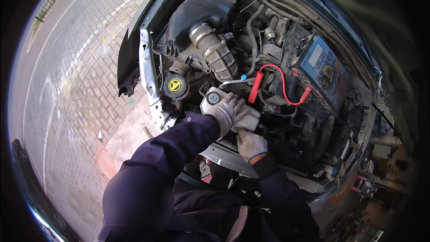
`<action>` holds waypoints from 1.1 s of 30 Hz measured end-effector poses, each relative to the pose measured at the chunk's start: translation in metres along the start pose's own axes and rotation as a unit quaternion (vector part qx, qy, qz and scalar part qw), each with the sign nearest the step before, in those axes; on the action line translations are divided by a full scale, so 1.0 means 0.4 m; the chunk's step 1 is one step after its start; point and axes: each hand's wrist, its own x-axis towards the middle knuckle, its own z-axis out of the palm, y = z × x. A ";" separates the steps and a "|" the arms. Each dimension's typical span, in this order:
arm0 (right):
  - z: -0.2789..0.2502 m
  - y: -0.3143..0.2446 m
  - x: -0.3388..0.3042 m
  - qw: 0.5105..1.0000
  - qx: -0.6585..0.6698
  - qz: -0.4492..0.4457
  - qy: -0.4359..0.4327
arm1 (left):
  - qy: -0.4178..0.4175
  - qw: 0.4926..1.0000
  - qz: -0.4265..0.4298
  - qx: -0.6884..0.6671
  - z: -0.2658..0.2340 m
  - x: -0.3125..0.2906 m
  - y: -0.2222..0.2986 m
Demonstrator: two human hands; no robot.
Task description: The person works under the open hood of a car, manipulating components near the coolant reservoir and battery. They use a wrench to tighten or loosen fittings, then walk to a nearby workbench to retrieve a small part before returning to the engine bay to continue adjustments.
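A white plastic reservoir tank (251, 119) with a round dark cap (213, 98) sits at the near edge of the engine bay. Draped across its top is my left hand (227, 113), in a pale knitted glove, with the fingers bent over the tank. My right hand (251, 146), gloved too, grips the tank's near right corner; its fingertips are partly hidden. Just beyond the tank a thin metal pipe with a blue cap (243, 77) runs sideways. A red rod-shaped handle (255, 87) stands close to the tank's right end.
A red cable (284, 85) loops from the handle toward the blue-labelled battery (323, 65). Left of the tank is a black cap with a yellow emblem (175, 85). Farther back lie a ribbed intake hose (217, 54) and a black air box (197, 15). The metal front frame (230, 159) borders the bay.
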 end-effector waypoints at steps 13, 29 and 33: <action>0.023 0.006 -0.002 1.000 0.012 0.017 0.015 | 0.042 0.995 0.017 -0.088 0.016 -0.009 -0.004; 0.026 0.007 0.017 0.995 -0.066 -0.064 0.050 | 0.022 0.999 0.010 -0.031 0.048 0.014 0.006; 0.031 0.007 0.035 0.988 -0.097 -0.102 0.063 | 0.025 0.999 0.006 -0.033 0.038 0.006 0.007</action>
